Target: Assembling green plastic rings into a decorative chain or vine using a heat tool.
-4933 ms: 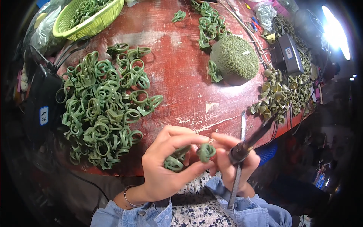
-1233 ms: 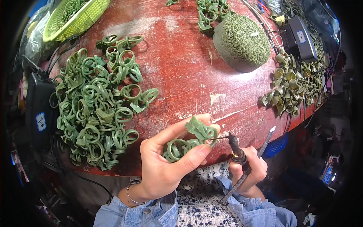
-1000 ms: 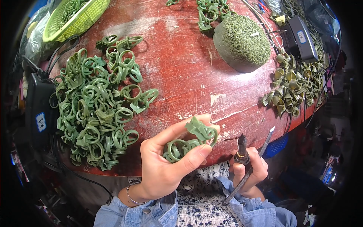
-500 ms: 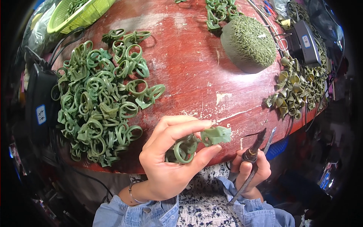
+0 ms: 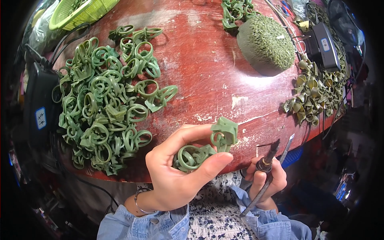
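My left hand (image 5: 168,176) is closed around green wax-like ring pieces at the table's front edge. One piece (image 5: 226,130), with a ring and flat tabs, stands upright between the thumb and fingers. More green rings (image 5: 188,159) are cupped in the palm behind the thumb. To the right, my right hand (image 5: 276,180) grips two tools at once. One is a dark pen-shaped iron (image 5: 266,162) with a thin black tip pointing up and left. The other is a long flat metal file (image 5: 287,149) slanting through the fingers. The tools are apart from the green piece.
A heap of green rings (image 5: 100,104) covers the left of the red table (image 5: 196,72). At the back right stands a rough-topped green block (image 5: 266,46). Olive-coloured pieces (image 5: 308,94) lie beside a black box (image 5: 324,46). Another black box (image 5: 40,96) and a yellow-green basket (image 5: 82,14) are left.
The green piece at my left fingertips has been turned from lying sideways to upright. My left fingers have shifted around it, while my right hand and its tools have barely moved.
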Demonstrator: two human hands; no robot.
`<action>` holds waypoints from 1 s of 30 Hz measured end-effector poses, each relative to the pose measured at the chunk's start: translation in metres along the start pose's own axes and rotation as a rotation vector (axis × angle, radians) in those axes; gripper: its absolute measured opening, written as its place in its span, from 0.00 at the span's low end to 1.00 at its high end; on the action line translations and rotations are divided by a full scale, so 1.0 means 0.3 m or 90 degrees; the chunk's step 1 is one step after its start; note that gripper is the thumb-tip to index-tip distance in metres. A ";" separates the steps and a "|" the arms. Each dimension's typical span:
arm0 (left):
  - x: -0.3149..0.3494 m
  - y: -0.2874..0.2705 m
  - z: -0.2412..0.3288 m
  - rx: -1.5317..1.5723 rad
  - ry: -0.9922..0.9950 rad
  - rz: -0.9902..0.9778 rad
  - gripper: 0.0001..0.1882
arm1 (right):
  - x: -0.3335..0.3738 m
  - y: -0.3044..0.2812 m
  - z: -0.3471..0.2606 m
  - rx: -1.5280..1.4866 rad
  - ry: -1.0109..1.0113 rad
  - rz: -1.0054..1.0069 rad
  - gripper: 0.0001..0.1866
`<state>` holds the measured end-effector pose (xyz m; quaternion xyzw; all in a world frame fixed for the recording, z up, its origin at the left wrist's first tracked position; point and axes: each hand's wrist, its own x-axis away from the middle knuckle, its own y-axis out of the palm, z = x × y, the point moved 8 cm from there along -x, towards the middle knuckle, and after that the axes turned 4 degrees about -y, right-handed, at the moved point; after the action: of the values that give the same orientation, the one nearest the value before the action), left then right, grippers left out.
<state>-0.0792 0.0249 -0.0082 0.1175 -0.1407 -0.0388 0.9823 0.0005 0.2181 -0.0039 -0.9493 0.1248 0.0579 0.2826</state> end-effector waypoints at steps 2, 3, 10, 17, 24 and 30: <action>0.002 0.008 -0.029 0.083 -0.104 -0.010 0.17 | -0.004 0.007 -0.010 0.008 -0.007 -0.020 0.20; 0.001 0.022 -0.040 0.129 -0.143 -0.032 0.18 | -0.008 0.005 -0.013 0.009 -0.005 -0.018 0.20; 0.011 0.071 -0.080 0.294 -0.277 -0.136 0.24 | -0.016 0.025 -0.036 -0.011 -0.029 -0.064 0.19; 0.010 0.069 -0.087 0.305 -0.292 -0.121 0.26 | -0.024 0.035 -0.044 0.007 -0.041 -0.062 0.18; 0.007 0.069 -0.084 0.280 -0.297 -0.121 0.28 | -0.030 0.037 -0.052 0.041 -0.033 -0.068 0.18; 0.006 0.066 -0.085 0.275 -0.288 -0.112 0.28 | -0.035 0.039 -0.063 0.042 -0.039 -0.064 0.17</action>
<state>-0.0694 0.0495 -0.0268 0.3233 -0.3499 -0.1182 0.8712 -0.0121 0.2004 0.0077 -0.9424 0.0703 0.0688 0.3198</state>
